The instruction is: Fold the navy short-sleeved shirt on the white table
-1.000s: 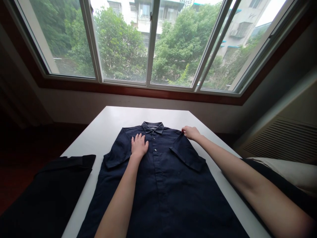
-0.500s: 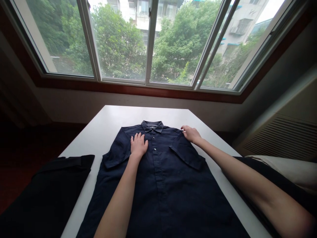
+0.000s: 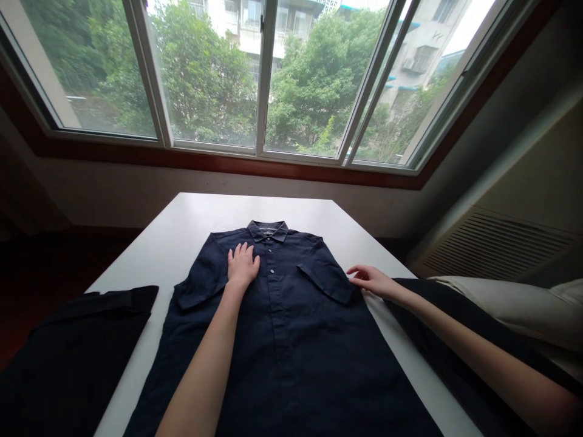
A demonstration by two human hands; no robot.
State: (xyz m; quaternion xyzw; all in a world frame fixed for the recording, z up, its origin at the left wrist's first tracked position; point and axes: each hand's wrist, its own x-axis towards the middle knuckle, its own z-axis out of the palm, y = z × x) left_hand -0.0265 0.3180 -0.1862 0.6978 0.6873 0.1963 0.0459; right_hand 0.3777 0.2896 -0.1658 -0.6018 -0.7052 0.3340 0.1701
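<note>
On the counter (image 3: 159,243) lies a shirt (image 3: 300,340). Left hand (image 3: 243,266) rests flat, released; right hand (image 3: 371,282) has moved nearer, to the right sleeve (image 3: 328,273), so attention shifts there; its grip is unclear.

Wide sliding window, grey metal frame (image 3: 265,79), far side; green leafy trees (image 3: 204,85) and a pale multi-storey building outside. Reddish-brown wooden trim (image 3: 228,167) around it. Pale plain wall (image 3: 113,194) beneath. White smooth-topped table (image 3: 255,209), centre, far edge near the wall. Dark reddish floor (image 3: 18,303), left. Beige slatted vent unit (image 3: 496,243), right. Light: daylight through the window; left and right sides of room dim.
</note>
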